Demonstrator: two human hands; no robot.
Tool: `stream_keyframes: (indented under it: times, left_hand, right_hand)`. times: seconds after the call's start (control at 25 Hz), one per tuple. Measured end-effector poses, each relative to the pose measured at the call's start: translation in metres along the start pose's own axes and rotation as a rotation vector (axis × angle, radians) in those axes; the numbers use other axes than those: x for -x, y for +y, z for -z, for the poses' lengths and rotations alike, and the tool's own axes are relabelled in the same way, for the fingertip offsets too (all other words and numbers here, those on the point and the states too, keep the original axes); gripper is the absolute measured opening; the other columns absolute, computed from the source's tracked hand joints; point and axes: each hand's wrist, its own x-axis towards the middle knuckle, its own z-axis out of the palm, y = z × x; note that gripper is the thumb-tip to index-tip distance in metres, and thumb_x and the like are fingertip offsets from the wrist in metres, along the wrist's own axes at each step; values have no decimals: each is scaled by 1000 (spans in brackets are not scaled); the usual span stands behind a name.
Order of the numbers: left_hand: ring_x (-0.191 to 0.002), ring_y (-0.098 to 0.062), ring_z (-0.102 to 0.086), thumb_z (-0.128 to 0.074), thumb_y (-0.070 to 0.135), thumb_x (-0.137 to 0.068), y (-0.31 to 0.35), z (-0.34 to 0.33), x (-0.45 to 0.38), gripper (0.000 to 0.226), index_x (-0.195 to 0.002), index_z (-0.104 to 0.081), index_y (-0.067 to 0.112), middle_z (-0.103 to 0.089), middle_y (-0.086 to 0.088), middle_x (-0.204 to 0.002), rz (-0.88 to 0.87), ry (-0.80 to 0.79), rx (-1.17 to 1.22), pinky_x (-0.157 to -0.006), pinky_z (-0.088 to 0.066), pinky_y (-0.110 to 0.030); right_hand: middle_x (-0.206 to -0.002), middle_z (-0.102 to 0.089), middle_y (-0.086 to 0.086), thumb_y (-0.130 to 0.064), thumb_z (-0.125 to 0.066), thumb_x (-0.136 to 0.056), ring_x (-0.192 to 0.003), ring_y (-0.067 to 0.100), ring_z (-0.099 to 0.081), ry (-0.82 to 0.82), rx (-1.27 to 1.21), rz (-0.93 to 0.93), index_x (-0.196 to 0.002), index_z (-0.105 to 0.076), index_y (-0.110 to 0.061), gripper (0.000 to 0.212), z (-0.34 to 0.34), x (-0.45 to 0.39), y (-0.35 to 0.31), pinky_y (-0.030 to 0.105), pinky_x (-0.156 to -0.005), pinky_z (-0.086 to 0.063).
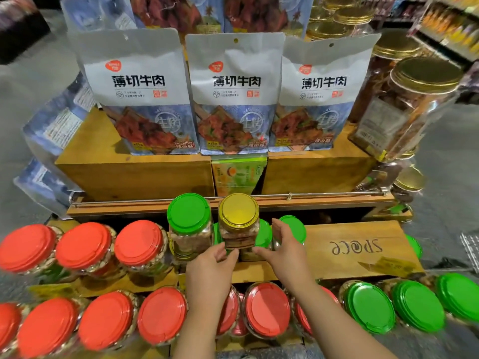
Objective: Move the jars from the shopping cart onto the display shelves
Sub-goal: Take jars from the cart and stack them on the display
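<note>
A clear jar with a yellow lid [238,213] stands on top of green-lidded jars [264,235] at the middle of the wooden display shelf [357,244]. My left hand [213,263] holds its lower left side, with fingers and thumb curved against the base. To the jar's right, my right hand [283,251] has straight, spread fingers, and its thumb tip touches the jar's lower right corner. A taller stacked jar with a green lid [189,213] stands just left of it. The shopping cart is out of view.
Rows of red-lidded jars [83,244] fill the left and the front tier [160,314]; green-lidded jars [369,307] sit front right. White snack pouches [236,92] stand on wooden boxes behind a metal rail [290,195]. Gold-lidded jars [425,73] are stacked at the right.
</note>
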Motion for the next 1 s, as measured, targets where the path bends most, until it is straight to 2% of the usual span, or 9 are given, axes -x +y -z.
stream_keyframes:
  times: [0.12,0.32,0.48,0.52,0.6,0.76,0.92,1.0]
  left_hand:
    - [-95,2,-67,-74,44,-82,36,-6,24,43,-119,-72,20,-75,11,-102,-104,-89,74,-88,-51,-20]
    - [-84,5,-65,-72,44,-85,131,-40,67,31,-111,-74,29,-73,16,-101,-328,-263,34,-84,-54,-25]
    - [-77,14,-59,-72,42,-85,213,-85,131,14,-99,-69,40,-67,25,-89,-542,-357,-2,-73,-43,-5]
    - [-78,14,-59,-72,42,-85,231,-100,150,15,-100,-71,39,-68,24,-89,-584,-383,-3,-76,-45,-7]
    - [-86,2,-66,-73,43,-84,265,-134,188,24,-106,-75,32,-73,18,-95,-661,-424,2,-85,-51,-23]
    - [-88,-2,-66,-74,41,-84,324,-215,279,28,-109,-75,27,-74,14,-98,-812,-540,-7,-83,-47,-21]
    - [-80,-5,-66,-75,42,-83,367,-297,373,32,-109,-75,25,-75,12,-100,-872,-662,10,-88,-52,-30]
    - [-82,-6,-67,-74,44,-83,378,-329,405,34,-111,-74,25,-75,11,-104,-885,-728,-13,-89,-53,-29]
  right_hand:
    - [-136,-57,-5,-35,-84,-73,-124,11,-53,19,1,-24,-140,-47,-26,77,48,23,13,25,-100,-43]
    - [-119,-65,-1,-30,-83,-74,-107,7,-61,112,-19,-109,-122,-62,-27,52,160,65,47,28,-93,-50]
    - [-102,-70,-5,-21,-87,-70,-96,9,-67,256,-81,-128,-99,-65,-36,40,263,123,89,32,-90,-53]
    - [-99,-71,-7,-19,-87,-69,-94,10,-67,300,-98,-137,-95,-64,-38,40,289,140,102,32,-90,-54]
    - [-98,-71,-9,-18,-87,-68,-93,11,-68,380,-131,-163,-96,-64,-35,40,337,171,133,35,-90,-54]
    - [-100,-71,-8,-19,-88,-67,-93,10,-69,525,-185,-221,-100,-65,-28,41,422,238,205,36,-93,-54]
    - [-95,-69,-9,-14,-86,-71,-86,9,-67,622,-212,-265,-100,-64,-28,39,503,304,273,21,-83,-51]
    - [-97,-70,-6,-12,-86,-71,-87,11,-68,666,-256,-282,-95,-63,-31,38,532,328,300,24,-84,-54]
